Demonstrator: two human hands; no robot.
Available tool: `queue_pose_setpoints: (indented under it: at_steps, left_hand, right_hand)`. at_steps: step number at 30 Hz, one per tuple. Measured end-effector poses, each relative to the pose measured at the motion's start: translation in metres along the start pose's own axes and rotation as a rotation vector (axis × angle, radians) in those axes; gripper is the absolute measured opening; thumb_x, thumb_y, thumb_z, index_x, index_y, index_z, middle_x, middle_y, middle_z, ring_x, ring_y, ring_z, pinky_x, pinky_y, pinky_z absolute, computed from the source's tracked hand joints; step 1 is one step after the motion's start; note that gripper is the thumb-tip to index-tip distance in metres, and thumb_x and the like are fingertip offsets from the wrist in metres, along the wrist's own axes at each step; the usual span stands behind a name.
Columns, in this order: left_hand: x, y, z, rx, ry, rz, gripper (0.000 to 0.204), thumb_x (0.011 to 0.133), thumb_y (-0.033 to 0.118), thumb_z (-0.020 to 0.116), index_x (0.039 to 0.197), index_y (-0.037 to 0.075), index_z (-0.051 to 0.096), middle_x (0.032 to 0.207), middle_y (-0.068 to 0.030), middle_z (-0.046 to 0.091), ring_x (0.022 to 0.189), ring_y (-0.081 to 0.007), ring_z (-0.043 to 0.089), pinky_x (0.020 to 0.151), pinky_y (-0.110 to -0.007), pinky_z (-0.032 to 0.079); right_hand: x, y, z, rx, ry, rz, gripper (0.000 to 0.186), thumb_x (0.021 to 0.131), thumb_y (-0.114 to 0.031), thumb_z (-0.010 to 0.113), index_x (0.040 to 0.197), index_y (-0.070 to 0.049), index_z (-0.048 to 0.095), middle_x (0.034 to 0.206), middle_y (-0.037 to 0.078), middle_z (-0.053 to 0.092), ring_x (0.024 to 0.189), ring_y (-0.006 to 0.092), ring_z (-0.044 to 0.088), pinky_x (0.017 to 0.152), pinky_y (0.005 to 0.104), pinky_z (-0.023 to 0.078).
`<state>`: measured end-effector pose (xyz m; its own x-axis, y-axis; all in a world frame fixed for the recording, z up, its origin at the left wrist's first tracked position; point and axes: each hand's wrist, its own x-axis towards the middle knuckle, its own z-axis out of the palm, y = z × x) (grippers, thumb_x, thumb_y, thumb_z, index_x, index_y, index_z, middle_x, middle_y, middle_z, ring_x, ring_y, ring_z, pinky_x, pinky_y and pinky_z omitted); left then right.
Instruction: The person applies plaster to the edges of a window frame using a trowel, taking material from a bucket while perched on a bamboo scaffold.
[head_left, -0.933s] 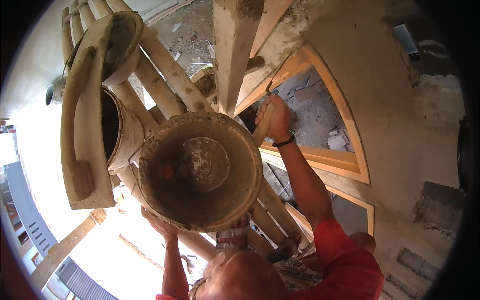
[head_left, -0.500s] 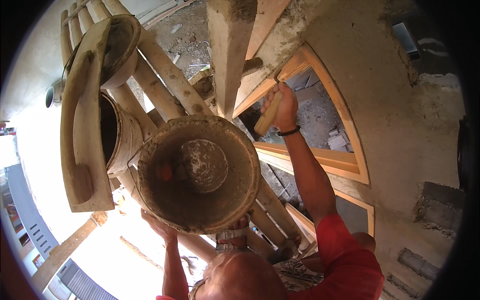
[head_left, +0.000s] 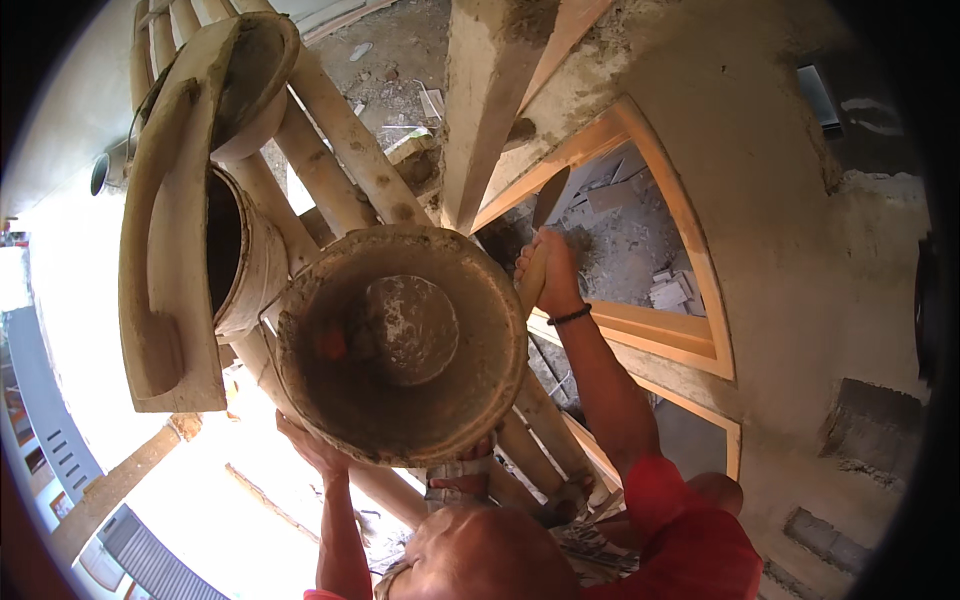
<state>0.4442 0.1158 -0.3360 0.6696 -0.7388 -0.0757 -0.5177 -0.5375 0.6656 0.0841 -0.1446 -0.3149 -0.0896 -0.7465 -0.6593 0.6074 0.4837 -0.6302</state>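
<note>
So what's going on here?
A person grips a trowel in the right hand, its blade against the view of a framed window opening. The left hand is at the lower edge of a caked basin; its fingers are partly hidden. A long wooden float is to the left.

The person's red top shows at the near right as a plain, short sleeve [head_left: 690, 535], with a sliver of matching red cloth [head_left: 322, 595] at the near left. A dark, beaded bracelet [head_left: 570, 316] rings the right wrist; the right hand [head_left: 552, 272] and left hand [head_left: 312, 447] are ungloved. Patterned cloth [head_left: 592, 560], perhaps trousers, shows indistinctly beneath.
</note>
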Motion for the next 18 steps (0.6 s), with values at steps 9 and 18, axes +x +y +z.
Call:
queue_pose_setpoints:
  at_steps: [9, 18]
  left_hand:
    - [-0.001, 0.001, 0.002, -0.012, -0.025, 0.044, 0.087, 0.09, 0.065, 0.045, 0.141, -0.005, 0.03, 0.126, -0.0289, 0.047, 0.116, -0.0449, 0.049, 0.097, -0.051, 0.039]
    - [-0.002, 0.002, -0.005, 0.0, -0.045, -0.018, 0.078, 0.094, 0.056, 0.048, 0.143, -0.003, 0.03, 0.134, -0.0312, 0.045, 0.122, -0.0452, 0.047, 0.101, -0.05, 0.038]
  right_hand:
    - [-0.102, -0.004, -0.071, -0.86, 0.161, -0.577, 0.024, 0.093, -0.01, 0.057, 0.114, 0.001, 0.054, 0.078, 0.005, 0.056, 0.062, 0.0096, 0.055, 0.053, 0.0258, 0.047]
    - [-0.165, -0.05, -0.027, -0.881, -0.082, -0.65, 0.043, 0.089, -0.003, 0.06, 0.129, 0.005, 0.049, 0.08, 0.003, 0.056, 0.064, 0.0075, 0.052, 0.056, 0.0236, 0.046]
